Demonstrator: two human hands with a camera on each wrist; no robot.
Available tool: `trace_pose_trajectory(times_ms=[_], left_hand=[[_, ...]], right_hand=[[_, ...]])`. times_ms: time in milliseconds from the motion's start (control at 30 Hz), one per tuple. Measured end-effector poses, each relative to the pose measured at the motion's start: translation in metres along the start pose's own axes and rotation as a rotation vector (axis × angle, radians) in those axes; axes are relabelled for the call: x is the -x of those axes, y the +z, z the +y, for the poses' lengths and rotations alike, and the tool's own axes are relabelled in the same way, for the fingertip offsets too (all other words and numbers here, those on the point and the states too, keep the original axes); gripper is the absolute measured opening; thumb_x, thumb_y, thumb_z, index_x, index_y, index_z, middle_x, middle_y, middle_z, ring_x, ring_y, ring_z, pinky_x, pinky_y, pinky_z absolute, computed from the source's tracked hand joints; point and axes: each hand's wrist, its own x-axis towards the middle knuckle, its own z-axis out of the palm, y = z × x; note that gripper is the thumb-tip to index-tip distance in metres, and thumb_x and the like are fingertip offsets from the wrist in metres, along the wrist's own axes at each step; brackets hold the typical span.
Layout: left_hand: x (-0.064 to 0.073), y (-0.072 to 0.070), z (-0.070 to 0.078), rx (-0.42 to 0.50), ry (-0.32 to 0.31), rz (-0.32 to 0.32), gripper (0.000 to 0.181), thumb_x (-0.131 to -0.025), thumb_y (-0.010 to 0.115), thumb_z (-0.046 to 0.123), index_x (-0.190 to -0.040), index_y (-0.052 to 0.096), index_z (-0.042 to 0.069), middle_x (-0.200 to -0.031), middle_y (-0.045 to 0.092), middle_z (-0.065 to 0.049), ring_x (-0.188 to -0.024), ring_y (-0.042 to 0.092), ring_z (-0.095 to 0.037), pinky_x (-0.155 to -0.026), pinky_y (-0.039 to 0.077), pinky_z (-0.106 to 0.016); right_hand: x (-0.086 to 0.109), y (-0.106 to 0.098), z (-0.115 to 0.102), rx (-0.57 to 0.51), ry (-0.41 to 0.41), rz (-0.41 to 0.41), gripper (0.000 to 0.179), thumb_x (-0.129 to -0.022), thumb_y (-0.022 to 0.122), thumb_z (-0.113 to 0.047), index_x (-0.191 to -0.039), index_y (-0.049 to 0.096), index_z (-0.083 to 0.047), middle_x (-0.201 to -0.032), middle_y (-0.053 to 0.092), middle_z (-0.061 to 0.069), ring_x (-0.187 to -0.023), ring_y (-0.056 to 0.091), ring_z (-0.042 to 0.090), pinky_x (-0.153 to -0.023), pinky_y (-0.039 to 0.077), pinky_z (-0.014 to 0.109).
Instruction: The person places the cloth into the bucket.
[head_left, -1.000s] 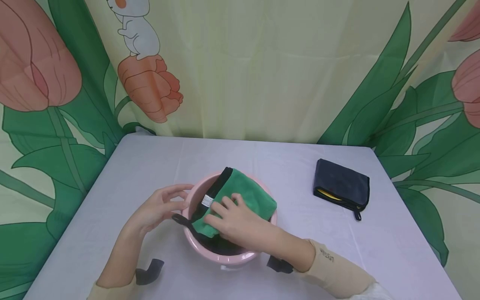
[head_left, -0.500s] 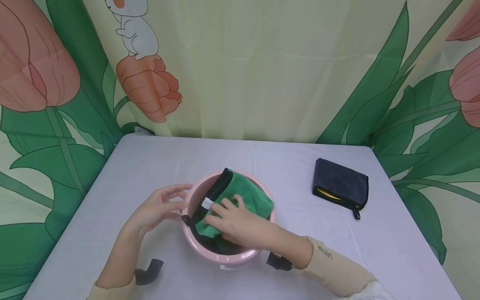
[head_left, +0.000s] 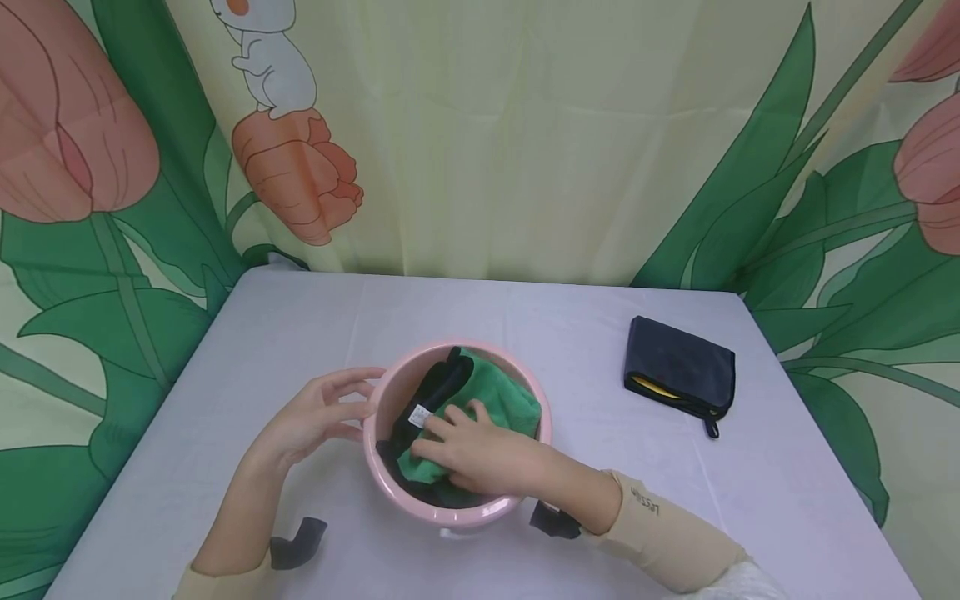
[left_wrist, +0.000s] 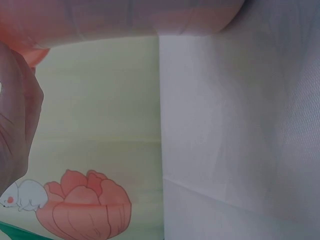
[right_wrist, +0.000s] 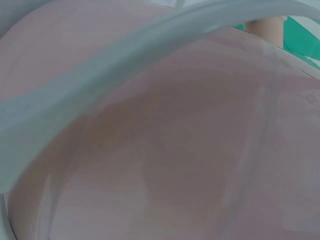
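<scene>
A pink bucket (head_left: 546, 417) stands on the table near the middle of the head view. Inside it lies a bunched green cloth (head_left: 502, 394) with a black edge band and a small white label. My right hand (head_left: 483, 454) is down in the bucket with bent fingers gripping the cloth; its thumb is hidden. On the bucket's left side, my left hand (head_left: 322, 412) touches the outside near the rim with spread, lightly bent fingers. Part of that left hand also shows at the edge of the left wrist view, beside the bucket wall (left_wrist: 125, 20). Mostly pale pink bucket surface (right_wrist: 175, 150) fills the right wrist view.
A dark zip pouch (head_left: 681, 362) with a yellow lining and a black loop lies at the right of the table. The white-covered table (head_left: 622, 500) ends at a curtain (head_left: 510, 150) printed with tulips and a rabbit.
The green cloth has sunk lower into the bucket and become more crumpled. Its black loop, which stuck out over the left rim, has slipped inside. My left hand has stayed put.
</scene>
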Motion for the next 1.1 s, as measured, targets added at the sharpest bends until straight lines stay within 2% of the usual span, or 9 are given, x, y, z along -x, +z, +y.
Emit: trace_pose_trajectory(times_ms=[300, 400, 500, 633, 833, 933, 1100], left_hand=[[0.0, 0.001, 0.001, -0.009, -0.01, 0.004, 0.054, -0.082, 0.065, 0.013, -0.129, 0.046, -0.002, -0.097, 0.055, -0.015, -0.084, 0.063, -0.023, -0.067, 0.055, -0.043], [0.0, 0.001, 0.002, -0.01, -0.012, 0.005, 0.054, -0.082, 0.066, 0.014, -0.129, 0.045, -0.002, -0.097, 0.055, -0.015, -0.084, 0.063, -0.023, -0.067, 0.055, -0.042], [0.0, 0.001, 0.003, -0.006, -0.018, 0.003, 0.054, -0.082, 0.065, 0.014, -0.13, 0.045, -0.002, -0.097, 0.056, -0.015, -0.085, 0.063, -0.023, -0.068, 0.055, -0.043], [0.0, 0.001, 0.004, -0.008, -0.019, 0.005, 0.055, -0.082, 0.065, 0.014, -0.13, 0.045, -0.001, -0.098, 0.056, -0.015, -0.085, 0.063, -0.023, -0.068, 0.055, -0.042], [0.001, 0.001, 0.004, -0.002, -0.013, -0.003, 0.054, -0.082, 0.064, 0.013, -0.13, 0.044, -0.002, -0.097, 0.057, -0.013, -0.085, 0.063, -0.022, -0.068, 0.055, -0.042], [0.001, 0.001, 0.003, 0.006, -0.013, -0.006, 0.054, -0.082, 0.064, 0.013, -0.13, 0.045, -0.002, -0.096, 0.057, -0.013, -0.085, 0.063, -0.022, -0.068, 0.055, -0.042], [0.0, 0.001, 0.002, 0.003, -0.015, 0.004, 0.054, -0.082, 0.066, 0.013, -0.13, 0.046, -0.001, -0.097, 0.057, -0.013, -0.087, 0.062, -0.023, -0.068, 0.055, -0.043]], right_hand=[[0.0, -0.002, -0.001, 0.015, 0.0, -0.103, 0.044, -0.084, 0.064, -0.022, -0.124, 0.046, -0.026, -0.123, 0.045, -0.003, -0.107, 0.042, 0.018, -0.087, 0.044, 0.045], [-0.001, -0.002, 0.0, -0.019, 0.015, -0.112, 0.046, -0.083, 0.066, -0.021, -0.124, 0.046, -0.026, -0.125, 0.044, -0.002, -0.11, 0.041, 0.018, -0.09, 0.042, 0.045], [0.0, -0.002, 0.003, -0.051, 0.015, -0.087, 0.05, -0.08, 0.069, -0.021, -0.125, 0.047, -0.025, -0.124, 0.044, -0.003, -0.113, 0.04, 0.018, -0.093, 0.039, 0.044], [0.003, -0.004, 0.009, -0.044, -0.021, -0.014, 0.053, -0.076, 0.072, -0.028, -0.124, 0.048, -0.026, -0.12, 0.045, -0.004, -0.114, 0.038, 0.017, -0.097, 0.035, 0.044], [0.012, -0.012, 0.019, -0.012, -0.061, 0.129, 0.051, -0.075, 0.07, -0.043, -0.12, 0.051, -0.028, -0.119, 0.044, -0.005, -0.115, 0.038, 0.015, -0.101, 0.027, 0.046], [0.021, -0.02, 0.027, -0.021, -0.058, 0.243, 0.049, -0.076, 0.068, -0.047, -0.118, 0.053, -0.026, -0.118, 0.045, -0.004, -0.114, 0.039, 0.016, -0.101, 0.025, 0.046], [0.041, -0.03, 0.055, -0.065, -0.001, 0.491, 0.041, -0.078, 0.068, -0.036, -0.113, 0.057, -0.018, -0.115, 0.049, 0.002, -0.11, 0.043, 0.02, -0.095, 0.026, 0.05]])
